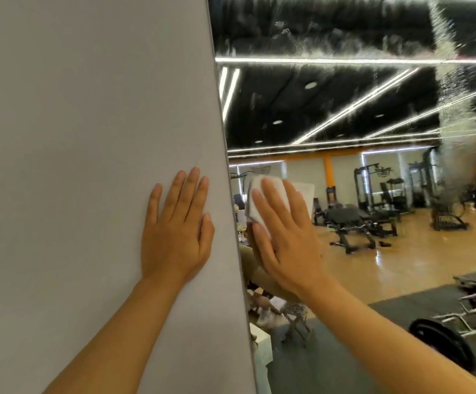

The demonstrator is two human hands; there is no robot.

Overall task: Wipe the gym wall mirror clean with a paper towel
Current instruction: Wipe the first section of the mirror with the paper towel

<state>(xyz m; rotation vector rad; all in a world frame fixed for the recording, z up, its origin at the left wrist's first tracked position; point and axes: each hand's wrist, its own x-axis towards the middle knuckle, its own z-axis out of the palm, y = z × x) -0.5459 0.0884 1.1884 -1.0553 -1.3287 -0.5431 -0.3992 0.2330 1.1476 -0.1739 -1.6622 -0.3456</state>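
My fingers (276, 200) lay straight and slightly spread, pressing a folded white paper towel (259, 211) flat against the gym wall mirror (359, 109), close to its left edge. My right hand (285, 237) covered most of the towel; only its upper and left portions showed past the fingertips and thumb, so the towel sat directly under the fingers, sandwiched between palm and glass. My left hand (177, 226) rested open on the grey wall panel (88, 137) just beside the mirror's edge, fingers extended and holding nothing, apparently bracing me.

Streaks of white residue (453, 89) ran down the right side of the glass and smeared across the top, well apart from the towel, so much of the wiping appeared to remain. To do this pass well, I judged that even pressure through the whole flat hand mattered, with overlapping strokes worked from the edge toward the streaked area, and the towel refolded to a fresh face once it loaded up, to avoid spreading the film.
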